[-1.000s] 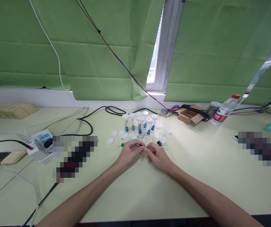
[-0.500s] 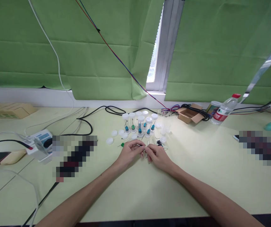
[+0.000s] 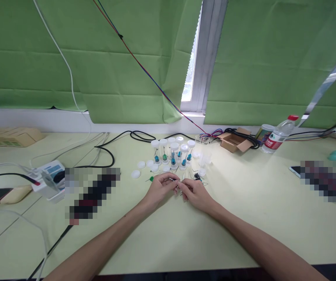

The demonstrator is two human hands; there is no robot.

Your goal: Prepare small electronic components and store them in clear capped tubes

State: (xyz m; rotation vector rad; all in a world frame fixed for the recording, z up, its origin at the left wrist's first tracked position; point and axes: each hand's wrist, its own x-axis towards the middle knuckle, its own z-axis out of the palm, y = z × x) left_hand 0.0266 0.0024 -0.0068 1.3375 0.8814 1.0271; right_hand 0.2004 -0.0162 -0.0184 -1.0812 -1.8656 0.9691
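Observation:
Both hands meet over the table, fingertips pinched close together. My left hand [image 3: 162, 189] is closed on something small and dark, mostly hidden by the fingers. My right hand [image 3: 196, 194] pinches at the same spot; what it grips is too small to make out. Just beyond the hands stand several clear capped vials [image 3: 174, 154] with blue or green needle-like pieces inside. White round lids [image 3: 135, 174] lie to their left. A loose green-hubbed needle [image 3: 151, 179] is beside my left hand. Near my right hand lie a small black piece [image 3: 197, 176] and thin metal bits.
An open cardboard box [image 3: 235, 140], a tin and a water bottle [image 3: 276, 134] stand at the back right. A white power strip [image 3: 49, 179] with cables is on the left. A phone [image 3: 295, 170] lies at the right, and a black cable [image 3: 113, 156] crosses the back.
The view has shifted very slightly. Both hands keep the same pinched pose in the same place, with hardly any finger movement.

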